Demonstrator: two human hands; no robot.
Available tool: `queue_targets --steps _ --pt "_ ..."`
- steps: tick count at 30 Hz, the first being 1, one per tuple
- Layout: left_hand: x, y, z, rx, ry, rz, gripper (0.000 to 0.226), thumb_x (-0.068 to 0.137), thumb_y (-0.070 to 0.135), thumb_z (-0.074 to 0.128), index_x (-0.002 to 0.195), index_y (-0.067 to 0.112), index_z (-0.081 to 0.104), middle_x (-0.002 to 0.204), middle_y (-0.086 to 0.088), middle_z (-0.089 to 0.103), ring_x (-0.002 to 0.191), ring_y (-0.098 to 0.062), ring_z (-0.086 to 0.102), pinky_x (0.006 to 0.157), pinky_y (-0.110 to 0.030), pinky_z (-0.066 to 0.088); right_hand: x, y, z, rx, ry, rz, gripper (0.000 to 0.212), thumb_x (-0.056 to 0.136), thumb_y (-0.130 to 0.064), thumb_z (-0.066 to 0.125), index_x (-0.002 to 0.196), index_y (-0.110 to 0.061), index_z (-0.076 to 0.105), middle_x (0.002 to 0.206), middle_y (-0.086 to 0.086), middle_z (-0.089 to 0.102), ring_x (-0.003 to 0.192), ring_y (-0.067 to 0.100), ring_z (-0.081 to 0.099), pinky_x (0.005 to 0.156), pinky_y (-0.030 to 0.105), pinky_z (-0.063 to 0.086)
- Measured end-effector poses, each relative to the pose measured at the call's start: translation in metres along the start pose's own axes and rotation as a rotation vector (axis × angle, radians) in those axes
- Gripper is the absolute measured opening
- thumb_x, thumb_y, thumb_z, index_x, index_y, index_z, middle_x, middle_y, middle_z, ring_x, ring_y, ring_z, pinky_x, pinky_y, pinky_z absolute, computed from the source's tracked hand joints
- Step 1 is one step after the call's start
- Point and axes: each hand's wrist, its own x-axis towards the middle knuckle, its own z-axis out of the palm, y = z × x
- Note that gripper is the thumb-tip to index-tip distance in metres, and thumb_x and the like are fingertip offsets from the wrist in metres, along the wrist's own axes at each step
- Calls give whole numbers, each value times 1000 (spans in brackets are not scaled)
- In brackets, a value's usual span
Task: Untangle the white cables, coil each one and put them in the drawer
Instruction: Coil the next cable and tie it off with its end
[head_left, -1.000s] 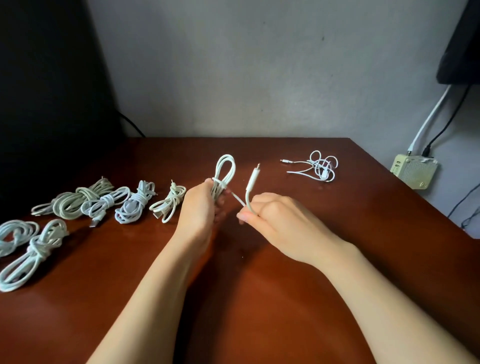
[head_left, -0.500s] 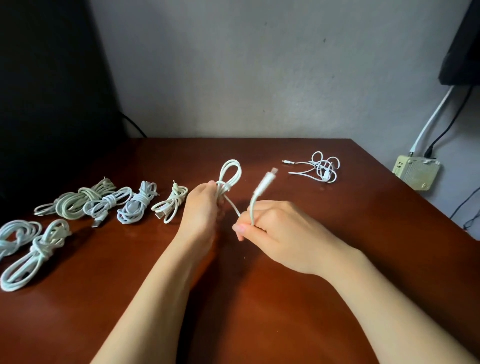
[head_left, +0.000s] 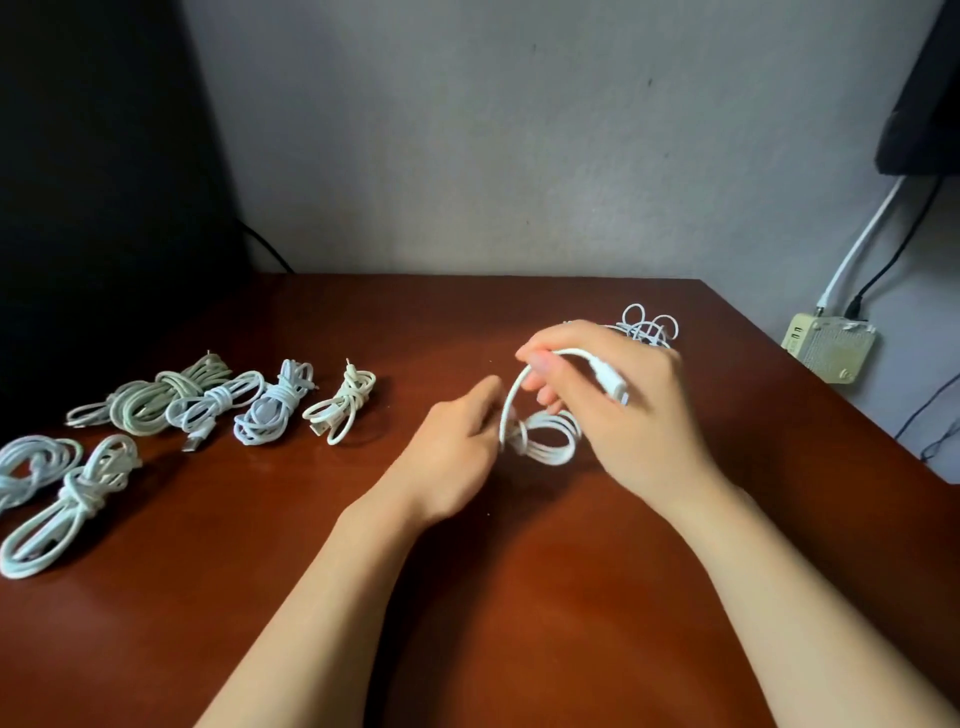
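Reddish-brown wood makes up the table (head_left: 519, 597), and six tied cable bundles lie along its left side. Two pale ones sit at the far left: an outer bundle (head_left: 31, 460) cut off by the frame and a long bundle (head_left: 67, 512) just beside it. Farther back, a close-set row of four runs rightward: a greenish bundle (head_left: 156, 397), a white bundle (head_left: 215, 410) with its plug showing, a bluish-white bundle (head_left: 275, 410) and a small cream bundle (head_left: 343, 405).

Near the middle, the left hand (head_left: 452, 457) pinches the waist of a white cable (head_left: 548, 439) gathered into loops. I cannot tell whether the loops touch the wood. From that waist one strand arcs up into the right hand (head_left: 628, 410). Its curled fingers grip the free end, and the plug (head_left: 615, 387) lies across them.

Behind the right hand, partly hidden, a loose tangled cable (head_left: 649, 327) rests on the table near the far right corner. Beyond the table's edge, a cream wall box (head_left: 831, 348) has a white lead and a black lead running up from it.
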Motion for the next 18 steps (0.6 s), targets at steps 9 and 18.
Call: queue_targets --steps 9,18 --pt "-2 14 1 -462 -75 24 29 90 32 42 69 15 50 66 -4 49 63 -13 41 62 -30 31 11 22 -15 91 268 333 15 90 1 58 83 -8 67 64 0 64 53 4 60 54 13 46" --pt "-7 21 1 -543 -190 100 30 90 32 54 73 8 50 67 -4 46 62 -10 36 59 -23 28 10 32 -11 202 207 638 10 87 -2 63 83 5 69 62 4 63 47 1 55 52 13 48"
